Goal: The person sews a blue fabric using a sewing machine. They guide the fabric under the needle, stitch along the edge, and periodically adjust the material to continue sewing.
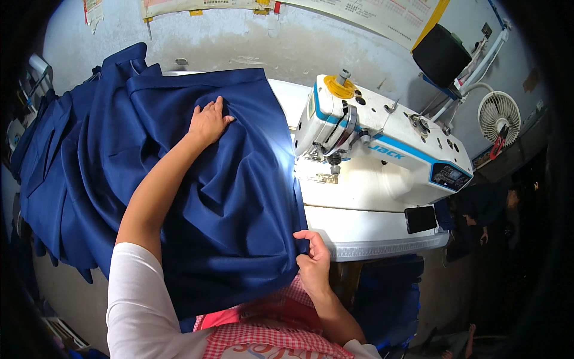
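A large piece of dark blue fabric (pixel 239 179) spreads over the sewing table, bunched in folds and hanging past the near edge toward my lap. My left hand (pixel 208 122) lies flat on its far part, fingers stretched out. Near the table's front edge, my right hand (pixel 312 258) pinches the fabric's right edge between thumb and fingers. That right edge runs alongside the needle area of a white and blue sewing machine (pixel 382 137). Its lamp lights the cloth beside the presser foot (pixel 323 178); whether the foot rests on the cloth I cannot tell.
A black phone (pixel 420 219) lies on the white tabletop (pixel 359 230), right of the machine. Behind it stand a black thread cone (pixel 441 57) and a small white fan (pixel 499 118). More blue fabric (pixel 54 149) is heaped at the left. Blue cloth (pixel 388 299) sits below the table.
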### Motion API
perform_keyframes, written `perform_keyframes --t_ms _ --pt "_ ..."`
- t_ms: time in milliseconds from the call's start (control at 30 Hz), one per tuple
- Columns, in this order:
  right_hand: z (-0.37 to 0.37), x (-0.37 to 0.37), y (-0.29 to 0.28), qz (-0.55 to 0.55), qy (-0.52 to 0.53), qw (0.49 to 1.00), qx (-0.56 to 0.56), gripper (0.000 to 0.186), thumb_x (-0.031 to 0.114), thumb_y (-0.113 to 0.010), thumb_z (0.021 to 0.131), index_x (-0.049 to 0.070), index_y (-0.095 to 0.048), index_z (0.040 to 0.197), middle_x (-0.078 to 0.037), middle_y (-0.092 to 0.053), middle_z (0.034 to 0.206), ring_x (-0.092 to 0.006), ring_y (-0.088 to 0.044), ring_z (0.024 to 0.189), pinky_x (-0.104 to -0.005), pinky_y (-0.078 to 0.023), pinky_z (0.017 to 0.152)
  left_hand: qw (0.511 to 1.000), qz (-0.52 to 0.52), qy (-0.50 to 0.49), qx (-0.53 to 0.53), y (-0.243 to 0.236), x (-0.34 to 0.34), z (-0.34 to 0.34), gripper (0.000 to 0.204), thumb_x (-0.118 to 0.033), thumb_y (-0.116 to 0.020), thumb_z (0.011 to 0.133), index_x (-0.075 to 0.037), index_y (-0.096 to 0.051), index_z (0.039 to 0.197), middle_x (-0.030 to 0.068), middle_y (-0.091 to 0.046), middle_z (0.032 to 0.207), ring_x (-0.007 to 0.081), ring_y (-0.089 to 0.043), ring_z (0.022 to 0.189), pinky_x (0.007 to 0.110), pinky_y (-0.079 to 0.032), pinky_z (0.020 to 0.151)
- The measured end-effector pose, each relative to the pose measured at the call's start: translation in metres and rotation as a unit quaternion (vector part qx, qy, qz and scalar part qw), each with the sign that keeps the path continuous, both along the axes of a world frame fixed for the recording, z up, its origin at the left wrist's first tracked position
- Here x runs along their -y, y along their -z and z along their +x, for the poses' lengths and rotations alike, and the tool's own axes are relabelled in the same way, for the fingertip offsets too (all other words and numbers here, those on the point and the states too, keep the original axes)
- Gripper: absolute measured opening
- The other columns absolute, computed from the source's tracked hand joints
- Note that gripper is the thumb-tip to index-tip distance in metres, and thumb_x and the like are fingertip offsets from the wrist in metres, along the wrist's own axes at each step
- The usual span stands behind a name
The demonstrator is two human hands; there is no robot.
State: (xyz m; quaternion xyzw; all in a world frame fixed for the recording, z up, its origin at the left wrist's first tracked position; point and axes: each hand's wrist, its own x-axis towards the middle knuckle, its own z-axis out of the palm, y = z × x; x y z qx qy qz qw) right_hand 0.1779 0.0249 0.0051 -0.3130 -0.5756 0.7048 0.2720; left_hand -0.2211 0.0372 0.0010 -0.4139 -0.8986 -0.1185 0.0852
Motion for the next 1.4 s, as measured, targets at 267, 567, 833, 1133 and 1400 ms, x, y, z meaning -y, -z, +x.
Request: perform_keyframes --t_ms 267,567,833,1133,1400 --pt "-0.004 -0.006 0.005 -0.006 -0.008 1.000 -0.008 0.054 -0.022 -0.035 0.065 0.000 -0.055 0.110 -0.007 -0.059 0.097 -0.0111 -0.057 0.088 -0.0199 -0.044 0.077 0.993 0.106 -0.025 0.048 0.014 -0.015 -0.047 0.060 -0.044 -0.050 0.095 -0.003 -0.041 0.139 0.0184 -0.056 0.130 0.0306 -0.051 0.124 0.050 -0.036 0.104" --pt "-0.004 -0.006 0.014 0.022 -0.003 0.999 -0.037 0.055 -0.017 -0.036 0.065 -0.001 -0.054 0.115 -0.005 -0.057 0.103 -0.0109 -0.054 0.093 -0.0200 -0.042 0.082 0.711 0.608 -0.069 0.346 0.011 0.086 -0.042 0.031 -0.029 -0.048 0.100 -0.005 -0.061 0.115 0.0071 -0.070 0.104 0.0132 -0.063 0.094 0.028 -0.043 0.085" --pt "0.024 0.029 0.025 -0.031 0.023 0.998 -0.057 0.069 -0.020 -0.037 0.066 -0.001 -0.046 0.131 -0.012 -0.053 0.123 -0.0171 -0.050 0.116 -0.0218 -0.039 0.094 0.735 0.640 -0.041 0.222 0.015 0.198 0.100 0.028 -0.022 -0.047 0.101 0.002 -0.060 0.106 0.0078 -0.064 0.093 0.0137 -0.058 0.081 0.027 -0.046 0.080" --pt "0.061 0.053 0.044 0.081 0.044 0.995 -0.035 0.067 -0.018 -0.038 0.074 0.000 -0.040 0.139 -0.013 -0.059 0.119 -0.0149 -0.060 0.101 -0.0208 -0.045 0.085 0.970 0.180 0.148 -0.063 -0.002 0.194 0.193 0.028 -0.002 -0.072 0.066 -0.006 -0.059 0.091 0.0070 -0.061 0.097 0.0284 -0.057 0.087 0.038 -0.043 0.077" --pt "0.047 0.042 0.025 -0.056 0.019 0.997 -0.044 0.035 -0.003 -0.055 0.091 -0.004 -0.052 0.125 -0.009 -0.063 0.112 -0.0121 -0.061 0.095 -0.0228 -0.048 0.084 0.979 0.152 -0.027 -0.132 0.011 0.172 0.037 0.017 -0.013 -0.065 0.081 -0.003 -0.055 0.090 0.0129 -0.058 0.087 0.0334 -0.060 0.085 0.043 -0.049 0.071"
